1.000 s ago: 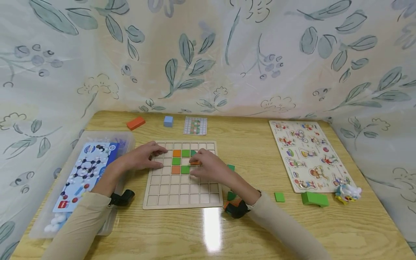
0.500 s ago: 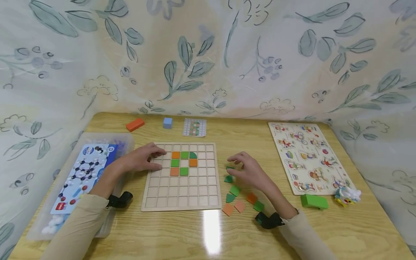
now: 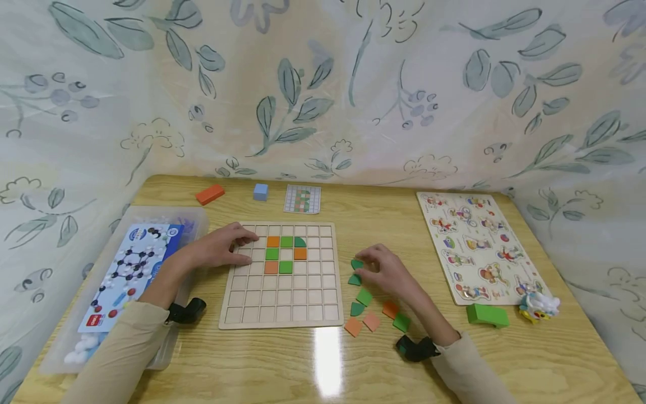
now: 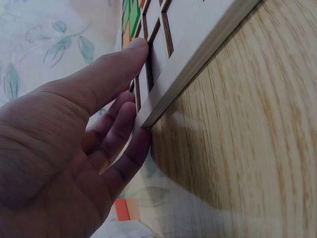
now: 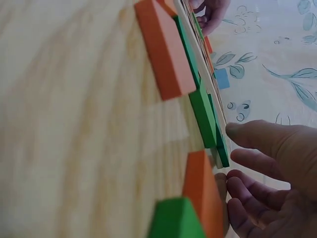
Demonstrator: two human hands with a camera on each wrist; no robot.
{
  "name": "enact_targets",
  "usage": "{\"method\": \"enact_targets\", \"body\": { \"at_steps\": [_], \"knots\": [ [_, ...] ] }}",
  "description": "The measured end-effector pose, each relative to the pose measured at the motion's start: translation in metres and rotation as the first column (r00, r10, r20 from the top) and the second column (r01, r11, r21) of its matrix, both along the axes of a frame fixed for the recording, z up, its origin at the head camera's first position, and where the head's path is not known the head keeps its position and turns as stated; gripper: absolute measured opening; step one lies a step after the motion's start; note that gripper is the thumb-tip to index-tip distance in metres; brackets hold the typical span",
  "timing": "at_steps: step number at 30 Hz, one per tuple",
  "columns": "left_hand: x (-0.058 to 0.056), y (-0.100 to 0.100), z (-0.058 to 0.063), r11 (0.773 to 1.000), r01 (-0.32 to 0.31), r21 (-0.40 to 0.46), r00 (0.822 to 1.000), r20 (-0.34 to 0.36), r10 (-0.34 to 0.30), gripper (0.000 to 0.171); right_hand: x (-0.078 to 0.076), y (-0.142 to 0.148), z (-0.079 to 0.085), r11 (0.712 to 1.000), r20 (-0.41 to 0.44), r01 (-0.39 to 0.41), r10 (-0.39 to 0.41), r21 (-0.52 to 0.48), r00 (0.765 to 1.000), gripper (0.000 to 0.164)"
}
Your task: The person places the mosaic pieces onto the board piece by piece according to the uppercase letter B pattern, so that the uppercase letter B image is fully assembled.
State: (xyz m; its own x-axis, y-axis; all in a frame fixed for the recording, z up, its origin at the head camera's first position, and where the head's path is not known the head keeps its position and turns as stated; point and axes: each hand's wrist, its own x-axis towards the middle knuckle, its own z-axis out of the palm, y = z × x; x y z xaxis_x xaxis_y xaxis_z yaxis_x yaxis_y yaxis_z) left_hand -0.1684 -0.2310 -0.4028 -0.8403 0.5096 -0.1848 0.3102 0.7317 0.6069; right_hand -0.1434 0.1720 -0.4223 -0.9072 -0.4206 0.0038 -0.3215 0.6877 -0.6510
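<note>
Wood grid board (image 3: 282, 311) w/ org/grn tiles (image 3: 272, 254); L hand (image 3: 220, 247) loose on left edge; R hand (image 3: 386, 270) at dk-grn tile (image 3: 356, 264), can't tell grip. Plastic box (image 3: 172, 345), left: white balls (image 3: 78, 354).

Grid board (image 3: 280, 300) sits a bit left of centre, tiles (image 3: 286, 242) in its upper middle cells, loose tiles (image 3: 372, 321) just off its right edge. Pattern card (image 3: 302, 199) is behind it, upper middle of the frame. Left side I see a box (image 3: 198, 217), booklet (image 3: 133, 264) on top; puzzle board (image 3: 479, 259) on the right, toy (image 3: 539, 304) by its near corner.
</note>
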Motion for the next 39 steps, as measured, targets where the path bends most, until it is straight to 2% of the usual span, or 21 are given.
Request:
{"method": "enact_targets", "body": {
  "at_steps": [12,20,32,39],
  "knots": [
    [0.001,0.002,-0.001,1.0,0.005,-0.02,1.0,0.007,-0.004,0.05,-0.001,-0.001,-0.008,0.999,0.014,0.037,-0.037,-0.004,0.999,0.029],
    [-0.002,0.002,-0.001,0.999,0.036,-0.017,0.999,-0.013,-0.036,0.051,-0.003,-0.002,-0.005,0.999,0.028,0.047,-0.048,0.017,0.998,0.031],
    [-0.003,0.0,0.0,1.0,0.017,-0.018,1.0,-0.007,-0.017,0.051,-0.009,-0.004,0.0,0.999,0.051,0.043,-0.044,0.02,0.998,0.028],
    [-0.003,0.0,0.001,1.0,0.003,0.003,1.0,0.009,-0.003,0.052,-0.01,-0.006,0.001,1.0,0.036,0.017,-0.018,0.023,0.999,0.026]
  ]
}}
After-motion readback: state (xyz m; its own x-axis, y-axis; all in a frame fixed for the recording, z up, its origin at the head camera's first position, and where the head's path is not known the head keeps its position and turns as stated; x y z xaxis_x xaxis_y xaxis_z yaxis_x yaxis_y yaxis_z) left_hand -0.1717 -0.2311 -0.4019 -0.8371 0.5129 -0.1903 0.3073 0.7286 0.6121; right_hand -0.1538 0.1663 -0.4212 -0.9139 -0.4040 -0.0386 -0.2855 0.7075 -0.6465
